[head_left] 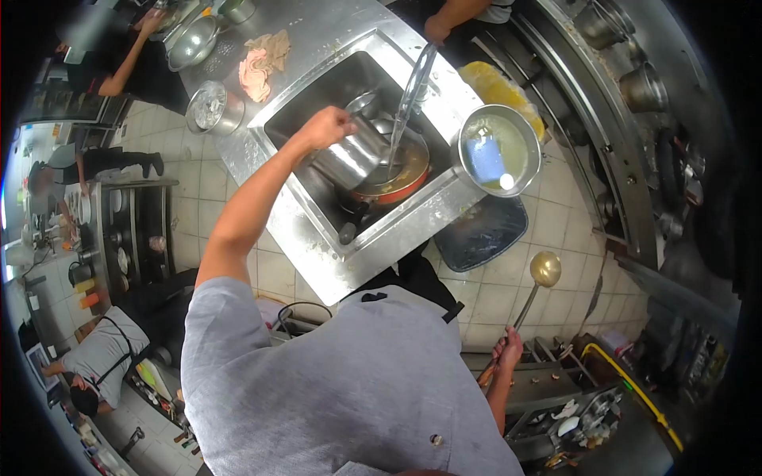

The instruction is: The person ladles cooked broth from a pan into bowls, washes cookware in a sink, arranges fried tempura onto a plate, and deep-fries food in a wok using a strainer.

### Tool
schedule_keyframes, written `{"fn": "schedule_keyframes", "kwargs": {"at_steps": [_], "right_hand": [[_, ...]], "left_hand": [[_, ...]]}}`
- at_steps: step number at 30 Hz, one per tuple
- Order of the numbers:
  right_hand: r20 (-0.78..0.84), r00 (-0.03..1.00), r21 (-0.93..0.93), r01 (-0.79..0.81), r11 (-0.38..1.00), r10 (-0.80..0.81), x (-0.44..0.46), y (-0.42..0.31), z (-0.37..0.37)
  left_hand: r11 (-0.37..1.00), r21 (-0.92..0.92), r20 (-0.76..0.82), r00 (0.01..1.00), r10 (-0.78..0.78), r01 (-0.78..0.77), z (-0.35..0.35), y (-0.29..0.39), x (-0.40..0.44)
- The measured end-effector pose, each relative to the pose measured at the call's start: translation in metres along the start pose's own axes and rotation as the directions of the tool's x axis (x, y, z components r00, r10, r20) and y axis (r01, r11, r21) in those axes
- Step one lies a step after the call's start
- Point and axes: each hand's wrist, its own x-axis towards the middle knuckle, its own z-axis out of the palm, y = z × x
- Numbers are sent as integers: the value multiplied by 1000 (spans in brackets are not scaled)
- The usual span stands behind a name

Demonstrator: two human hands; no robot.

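My left hand (pixel 327 127) is closed on the rim of a metal pot (pixel 349 159), which hangs tilted over the sink (pixel 295 119). A pan with an orange outside (pixel 397 190) lies in the sink below the pot, its dark handle toward me. Water seems to run from the long metal faucet (pixel 417 75) beside the pot. Down at my right side, my right hand (pixel 508 347) grips the handle of a ladle (pixel 545 270), its bowl pointing away from me over the floor. Other metal bowls or utensils (pixel 367 105) in the sink are partly hidden by the pot.
A pot of cloudy liquid (pixel 524 131) with a blue sponge (pixel 485 159) stands right of the sink. Cloths (pixel 255 75) and a metal pot (pixel 213 109) are left. Another person's hand (pixel 437 30) is by the faucet. A dark bin (pixel 484 234) stands below the counter.
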Motion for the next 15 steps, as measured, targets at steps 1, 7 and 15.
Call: {"fn": "schedule_keyframes", "kwargs": {"at_steps": [1, 7, 15], "right_hand": [[6, 1000, 3, 5, 1000, -5, 5, -1, 2], [74, 994, -25, 88, 996, -86, 8, -21, 13], [63, 989, -105, 141, 984, -135, -10, -18, 2]], "left_hand": [[995, -38, -27, 995, 96, -97, 4, 13, -4], [983, 99, -10, 988, 154, -152, 121, 56, 15], [929, 33, -351, 866, 356, -368, 168, 46, 0]]}}
